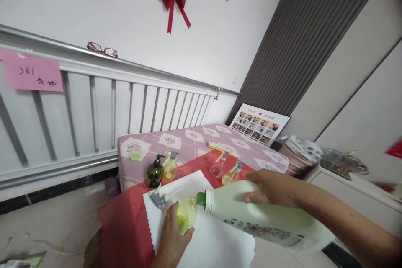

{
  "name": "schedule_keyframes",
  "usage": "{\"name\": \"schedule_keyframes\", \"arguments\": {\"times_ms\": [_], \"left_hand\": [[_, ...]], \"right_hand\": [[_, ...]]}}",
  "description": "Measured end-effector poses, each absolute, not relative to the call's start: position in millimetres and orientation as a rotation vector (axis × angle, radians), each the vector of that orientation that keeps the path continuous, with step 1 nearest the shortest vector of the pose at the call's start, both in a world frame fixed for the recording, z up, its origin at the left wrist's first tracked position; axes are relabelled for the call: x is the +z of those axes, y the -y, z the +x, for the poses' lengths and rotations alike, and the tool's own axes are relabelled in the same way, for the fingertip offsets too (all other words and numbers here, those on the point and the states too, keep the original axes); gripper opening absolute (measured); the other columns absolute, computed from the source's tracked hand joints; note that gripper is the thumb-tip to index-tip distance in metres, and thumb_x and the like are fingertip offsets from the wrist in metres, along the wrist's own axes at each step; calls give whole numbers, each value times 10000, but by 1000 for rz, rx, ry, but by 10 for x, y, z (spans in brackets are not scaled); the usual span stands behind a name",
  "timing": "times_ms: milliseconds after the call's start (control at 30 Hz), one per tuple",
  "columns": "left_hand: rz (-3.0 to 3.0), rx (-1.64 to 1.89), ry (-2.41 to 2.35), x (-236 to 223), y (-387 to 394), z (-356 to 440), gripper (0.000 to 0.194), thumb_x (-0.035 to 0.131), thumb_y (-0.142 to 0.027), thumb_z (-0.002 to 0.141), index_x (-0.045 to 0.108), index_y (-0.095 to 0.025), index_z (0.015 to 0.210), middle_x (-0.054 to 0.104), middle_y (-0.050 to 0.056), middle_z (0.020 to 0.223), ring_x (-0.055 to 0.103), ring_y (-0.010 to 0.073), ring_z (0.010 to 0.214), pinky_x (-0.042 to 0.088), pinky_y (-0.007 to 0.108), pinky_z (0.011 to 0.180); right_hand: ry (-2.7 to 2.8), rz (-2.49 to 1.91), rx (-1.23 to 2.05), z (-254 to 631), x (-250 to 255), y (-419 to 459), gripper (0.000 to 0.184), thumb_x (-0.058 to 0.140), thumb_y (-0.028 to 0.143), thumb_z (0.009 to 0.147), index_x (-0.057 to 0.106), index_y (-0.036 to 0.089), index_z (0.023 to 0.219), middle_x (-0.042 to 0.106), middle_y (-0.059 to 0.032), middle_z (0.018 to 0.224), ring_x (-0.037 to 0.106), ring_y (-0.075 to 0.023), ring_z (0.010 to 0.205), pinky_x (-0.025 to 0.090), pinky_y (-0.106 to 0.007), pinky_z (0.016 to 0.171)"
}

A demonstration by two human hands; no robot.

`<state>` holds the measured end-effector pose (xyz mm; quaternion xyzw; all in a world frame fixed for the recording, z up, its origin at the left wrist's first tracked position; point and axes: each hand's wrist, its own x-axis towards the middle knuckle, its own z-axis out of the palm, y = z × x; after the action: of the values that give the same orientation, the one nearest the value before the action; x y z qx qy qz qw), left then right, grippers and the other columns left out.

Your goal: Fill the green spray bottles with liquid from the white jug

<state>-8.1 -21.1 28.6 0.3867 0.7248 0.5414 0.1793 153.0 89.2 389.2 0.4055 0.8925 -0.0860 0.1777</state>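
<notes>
My left hand [174, 234] is wrapped round a small clear yellowish pump bottle [187, 214] without its top, over a white scalloped mat [216, 238]. With my right hand [272, 188] I grip a large pale green detergent jug [266, 217], tipped on its side. Its green spout [201, 199] meets the small bottle's neck; whether liquid is flowing I cannot tell. A grey pump head [158, 200] lies on the mat, left of the small bottle.
Beyond the mat stand a dark green pump bottle [155, 172], a yellow-tinted pump bottle [170, 169] and two clear pump bottles, one at the centre [216, 169]. A pale green cap [135, 155] and a yellow-edged case [219, 147] lie on the floral cloth [194, 136].
</notes>
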Motion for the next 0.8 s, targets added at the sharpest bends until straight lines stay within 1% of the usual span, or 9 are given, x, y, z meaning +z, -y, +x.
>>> {"name": "schedule_keyframes", "arguments": {"times_ms": [100, 233, 433, 567, 800], "left_hand": [[1088, 1523, -2048, 289, 217, -76, 780, 641, -257, 662, 343, -132, 1372, 492, 181, 1433, 417, 292, 1383, 341, 448, 1177], [1082, 1515, -2058, 283, 218, -69, 772, 636, -241, 667, 350, -148, 1379, 498, 167, 1433, 431, 278, 1374, 347, 413, 1176], [1096, 1502, -2063, 301, 210, -70, 781, 617, -270, 675, 331, -126, 1387, 492, 163, 1434, 415, 284, 1386, 353, 430, 1166], [1101, 1468, -2067, 322, 217, -78, 789, 616, -266, 676, 318, -125, 1393, 478, 162, 1450, 414, 272, 1386, 340, 413, 1176], [1070, 1474, -2050, 337, 219, -82, 774, 630, -237, 673, 334, -148, 1382, 482, 149, 1447, 412, 261, 1389, 339, 401, 1189]], "right_hand": [[-2518, 1143, -226, 1528, 3908, -872, 362, 579, 563, 767, 604, 206, 818, 713, -81, 902, 653, -273, 832, 431, -342, 674], [-2523, 1111, -228, 1523, 3929, -855, 382, 571, 584, 773, 594, 206, 819, 704, -80, 910, 650, -277, 847, 433, -346, 691], [-2513, 1136, -243, 1527, 3948, -854, 379, 584, 584, 766, 611, 211, 824, 701, -81, 919, 649, -284, 867, 445, -361, 713], [-2508, 1141, -243, 1522, 3965, -834, 386, 581, 584, 771, 624, 208, 849, 702, -85, 937, 650, -282, 874, 444, -367, 728], [-2537, 1119, -253, 1517, 3962, -835, 392, 586, 577, 768, 639, 199, 856, 712, -92, 933, 652, -282, 855, 441, -362, 711]]}}
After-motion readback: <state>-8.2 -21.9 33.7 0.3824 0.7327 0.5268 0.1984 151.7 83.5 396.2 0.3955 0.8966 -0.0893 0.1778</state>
